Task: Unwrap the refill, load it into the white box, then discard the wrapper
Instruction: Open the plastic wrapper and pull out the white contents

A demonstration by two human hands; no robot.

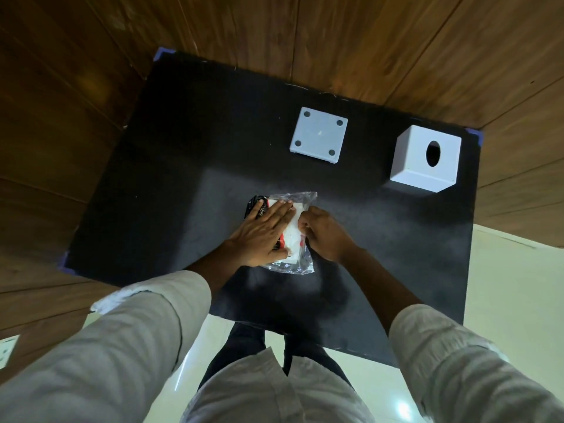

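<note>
- Refill (293,230): white pack w/ red + black print, still inside its clear wrapper (300,198), lying flat on the black mat (171,190), near the front-centre, right in front of the person.
- Wrapper is crinkly clear plastic; loose ends stick out at the far side and at the near side of the pack. Can't tell if it's torn open yet.
- Left hand (262,230): open, fingers straight, palm pressed flat on top of the pack, pinning it down. Not gripping.
- Right hand (323,232): fingers curled closed, pinching the plastic at the pack's right edge; exact grip hidden by the knuckles.
- Step, as I read it: unwrap stage, just at the start. Nothing loaded, nothing binned.
- Next move prob needs: left keeps the pack pinned while right tears or peels the film sideways, then slide the refill out w/o crushing it.
- White box (409,169): far right of mat, oval slot facing up, well apart from the hands.
- Its base plate (319,134), I'd guess: flat white square w/ four dark dots at the corners, left of the box, separate from it. So box looks open for loading from below.
- No bin in view; discard spot unknown.
</note>
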